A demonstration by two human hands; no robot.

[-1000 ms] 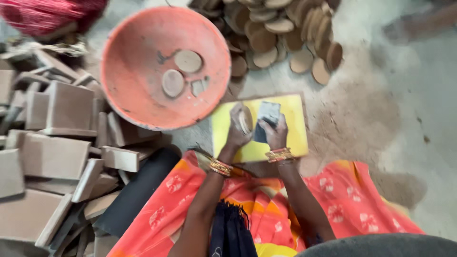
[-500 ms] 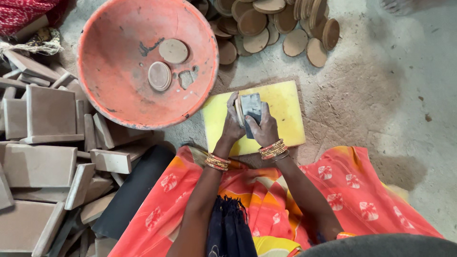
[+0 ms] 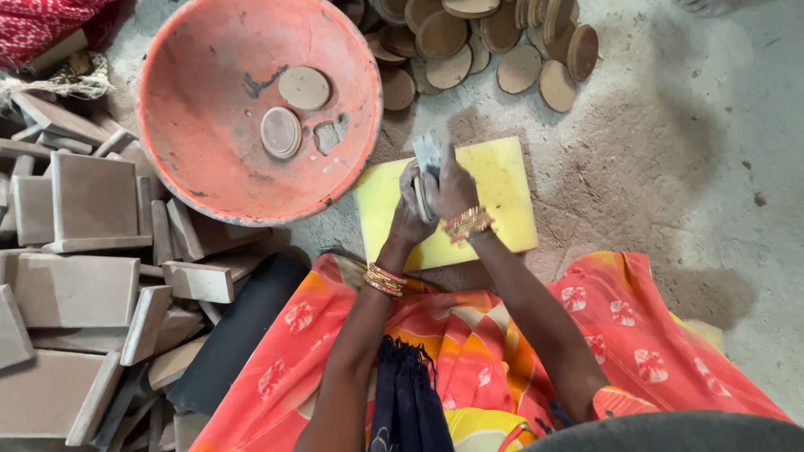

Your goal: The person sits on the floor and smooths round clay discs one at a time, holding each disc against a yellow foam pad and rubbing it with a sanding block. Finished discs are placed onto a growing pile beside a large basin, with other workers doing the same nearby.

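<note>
Since a moment ago both hands have lifted and drawn together: right hand (image 3: 456,186) and left hand (image 3: 410,209) clasp an upright grey pad (image 3: 429,155) above the yellow board (image 3: 502,180).

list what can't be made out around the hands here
- Head view: grey piece between both hands, mostly covered by right hand and left hand; shape unclear.
- Each grip: fingers overlap, blurred.
- Clay discs: pile cut off by top edge.

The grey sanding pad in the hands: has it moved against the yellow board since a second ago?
Yes. The grey sanding pad went from the yellow board's centre toward its far edge, nearer the orange basin.
</note>
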